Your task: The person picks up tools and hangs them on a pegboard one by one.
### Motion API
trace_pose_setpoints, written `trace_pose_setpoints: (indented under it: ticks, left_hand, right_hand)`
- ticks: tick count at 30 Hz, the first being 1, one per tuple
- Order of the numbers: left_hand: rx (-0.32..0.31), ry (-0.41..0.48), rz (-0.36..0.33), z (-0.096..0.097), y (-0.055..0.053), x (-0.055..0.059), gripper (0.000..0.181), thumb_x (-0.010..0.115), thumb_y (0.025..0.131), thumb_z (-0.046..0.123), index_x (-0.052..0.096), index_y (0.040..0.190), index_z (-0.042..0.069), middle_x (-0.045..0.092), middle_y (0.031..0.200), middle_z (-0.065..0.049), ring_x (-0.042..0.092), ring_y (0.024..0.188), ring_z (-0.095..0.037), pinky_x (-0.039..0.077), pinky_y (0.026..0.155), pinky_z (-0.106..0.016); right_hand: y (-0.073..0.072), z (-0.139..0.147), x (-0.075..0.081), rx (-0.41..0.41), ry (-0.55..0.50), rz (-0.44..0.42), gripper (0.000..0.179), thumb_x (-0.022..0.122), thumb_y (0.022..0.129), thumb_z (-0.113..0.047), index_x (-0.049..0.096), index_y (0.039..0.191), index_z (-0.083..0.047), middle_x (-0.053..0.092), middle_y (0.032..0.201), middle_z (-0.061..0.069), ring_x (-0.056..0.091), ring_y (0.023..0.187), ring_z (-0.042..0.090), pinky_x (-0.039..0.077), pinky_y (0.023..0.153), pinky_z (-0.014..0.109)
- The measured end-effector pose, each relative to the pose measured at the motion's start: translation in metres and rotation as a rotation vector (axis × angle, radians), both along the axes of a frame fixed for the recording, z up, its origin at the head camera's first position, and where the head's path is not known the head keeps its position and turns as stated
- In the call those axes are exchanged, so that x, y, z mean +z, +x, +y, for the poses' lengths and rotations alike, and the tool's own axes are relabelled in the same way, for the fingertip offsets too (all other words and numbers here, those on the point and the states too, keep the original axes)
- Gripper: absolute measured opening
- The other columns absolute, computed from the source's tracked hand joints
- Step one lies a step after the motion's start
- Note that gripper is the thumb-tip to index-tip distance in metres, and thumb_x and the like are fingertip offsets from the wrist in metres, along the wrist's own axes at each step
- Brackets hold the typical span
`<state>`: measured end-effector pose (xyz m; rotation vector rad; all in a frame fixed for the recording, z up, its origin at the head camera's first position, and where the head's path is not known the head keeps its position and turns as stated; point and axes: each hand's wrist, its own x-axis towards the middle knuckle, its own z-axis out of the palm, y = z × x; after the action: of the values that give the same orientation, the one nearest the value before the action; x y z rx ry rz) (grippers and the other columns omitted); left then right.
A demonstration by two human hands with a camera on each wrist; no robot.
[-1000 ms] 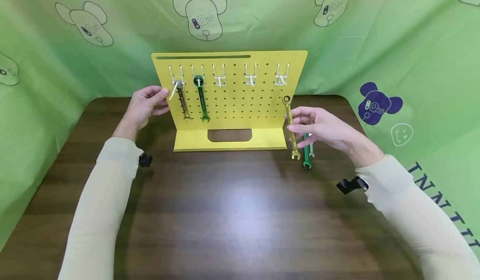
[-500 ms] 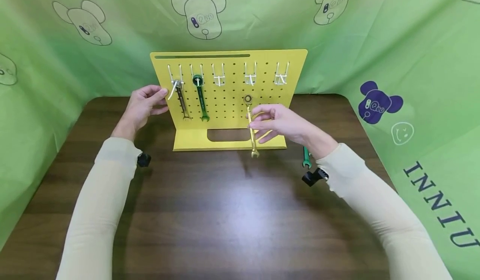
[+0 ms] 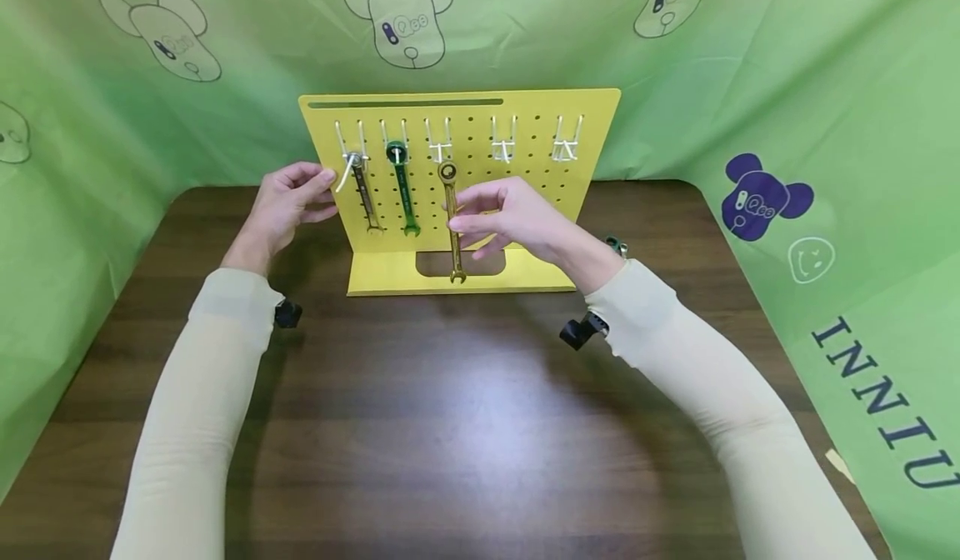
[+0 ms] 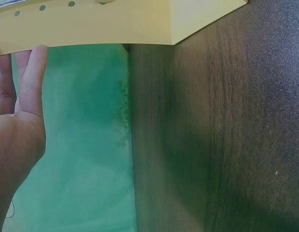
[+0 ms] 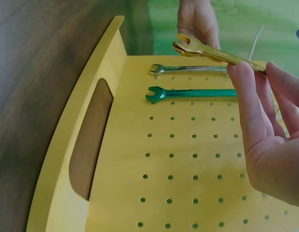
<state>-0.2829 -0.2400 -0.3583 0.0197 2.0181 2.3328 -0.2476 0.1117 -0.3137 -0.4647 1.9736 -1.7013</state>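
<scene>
A gold ratcheting combination wrench is pinched between the thumb and fingers of my right hand. It stands nearly upright before the yellow pegboard, its ring end just under the third hook from the left. The right wrist view shows its open jaw end pointing away from the hand. My left hand grips the pegboard's left edge, thumb by the front face. On the two leftmost hooks hang a silver wrench and a green wrench. White hooks to the right of them hold nothing.
More wrenches lie on the brown table right of the board, mostly hidden by my right forearm. A green printed cloth hangs behind and at both sides. The leftmost hook sticks out toward me.
My right hand has carried the gold wrench leftward from the board's right side, then up toward the third hook. The left hand keeps its place on the board's edge.
</scene>
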Motion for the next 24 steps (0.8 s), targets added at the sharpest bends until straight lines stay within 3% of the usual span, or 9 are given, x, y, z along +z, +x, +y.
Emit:
trace_pose_setpoints:
  ticks: [7,13,24]
  left_hand:
    - [-0.015,0.026,0.002,0.002,-0.002,-0.001,0.014,0.079,0.090,0.015,0.074,0.099,0.006,0.068,0.097,-0.005,0.073,0.081,-0.017,0.063,0.079,-0.037]
    - [-0.007,0.032,0.006,0.002,-0.002,0.000,0.016,0.078,0.091,0.015,0.074,0.102,0.004,0.067,0.096,-0.006,0.072,0.080,-0.017,0.064,0.079,-0.038]
    - [-0.002,0.028,0.006,0.000,-0.002,0.000,0.015,0.078,0.091,0.015,0.074,0.100,0.004,0.067,0.096,-0.005,0.072,0.079,-0.016,0.062,0.082,-0.040]
  right_hand:
    - [-0.005,-0.007,0.001,-0.068,0.001,-0.009,0.043,0.079,0.091,-0.012,0.065,0.131,-0.003,0.069,0.114,0.018,0.071,0.096,0.039,0.063,0.078,0.055]
    - [-0.010,-0.011,0.000,-0.068,0.007,-0.023,0.044,0.079,0.091,-0.012,0.065,0.132,-0.004,0.069,0.113,0.017,0.069,0.101,0.044,0.063,0.077,0.053]
    - [-0.015,-0.014,0.000,-0.064,0.036,-0.037,0.043,0.077,0.092,-0.012,0.064,0.133,-0.004,0.069,0.114,0.017,0.073,0.092,0.032,0.065,0.072,0.048]
